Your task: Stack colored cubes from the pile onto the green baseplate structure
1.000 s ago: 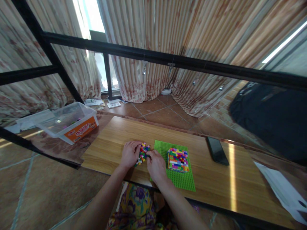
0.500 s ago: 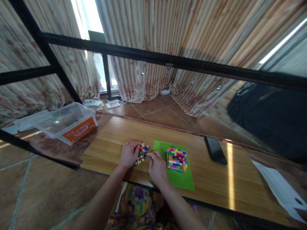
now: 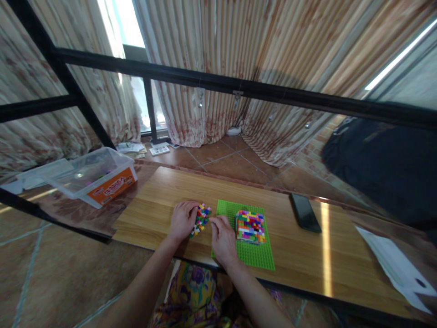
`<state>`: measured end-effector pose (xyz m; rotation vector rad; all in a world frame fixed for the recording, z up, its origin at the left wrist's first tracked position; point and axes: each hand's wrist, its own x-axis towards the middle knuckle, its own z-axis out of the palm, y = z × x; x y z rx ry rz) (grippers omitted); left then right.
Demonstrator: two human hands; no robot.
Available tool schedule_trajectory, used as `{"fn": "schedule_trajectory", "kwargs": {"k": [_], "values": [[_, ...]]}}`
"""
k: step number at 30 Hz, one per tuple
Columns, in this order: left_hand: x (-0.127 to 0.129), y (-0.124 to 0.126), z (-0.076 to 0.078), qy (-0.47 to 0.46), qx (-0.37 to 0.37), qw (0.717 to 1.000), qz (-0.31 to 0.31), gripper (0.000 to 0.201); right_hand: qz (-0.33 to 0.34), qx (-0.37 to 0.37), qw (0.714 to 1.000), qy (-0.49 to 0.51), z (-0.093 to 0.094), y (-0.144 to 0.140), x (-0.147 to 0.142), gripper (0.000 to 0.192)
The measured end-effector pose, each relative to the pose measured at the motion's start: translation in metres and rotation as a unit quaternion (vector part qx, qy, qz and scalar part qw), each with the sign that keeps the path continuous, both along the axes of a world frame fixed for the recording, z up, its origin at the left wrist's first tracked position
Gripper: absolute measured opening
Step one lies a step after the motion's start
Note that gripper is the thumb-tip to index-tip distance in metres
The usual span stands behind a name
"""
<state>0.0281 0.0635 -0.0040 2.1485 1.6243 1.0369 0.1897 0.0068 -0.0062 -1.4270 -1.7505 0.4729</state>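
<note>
A small heap of loose toy bricks (image 3: 202, 218) in many colours lies on the wooden table. My left hand (image 3: 183, 220) rests along the heap's left side, its fingers loosely bent and laid against the bricks. On the other side my right hand (image 3: 222, 237) has thumb and forefinger pinched together beside the heap; whatever is between them is too small to make out. Under and past that hand is a green baseplate (image 3: 252, 259). On it stands a low, multicoloured block of stacked bricks (image 3: 250, 226), several layers high.
A black phone (image 3: 305, 213) and a white sheet (image 3: 392, 264) lie to the right on the table (image 3: 150, 205). At the left stands a clear plastic box (image 3: 99, 173) with an orange label. A dark metal rail (image 3: 205, 79) crosses in front of the curtains.
The view has shifted slightly. Both hands stay by the heap in nearly the same pose, the right one still pinched.
</note>
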Motion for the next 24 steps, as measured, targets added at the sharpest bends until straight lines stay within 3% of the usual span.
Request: {"fn": "schedule_trajectory", "kwargs": {"k": [15, 24], "values": [[-0.0002, -0.0010, 0.0015, 0.000, -0.003, 1.000, 0.005, 0.025, -0.014, -0.021, 0.999, 0.033, 0.0038, -0.0007, -0.0007, 0.026], [-0.0003, -0.0001, 0.0004, -0.001, 0.001, 1.000, 0.002, 0.025, 0.016, -0.024, 0.999, 0.043, 0.0018, -0.0009, -0.0004, 0.023]]}}
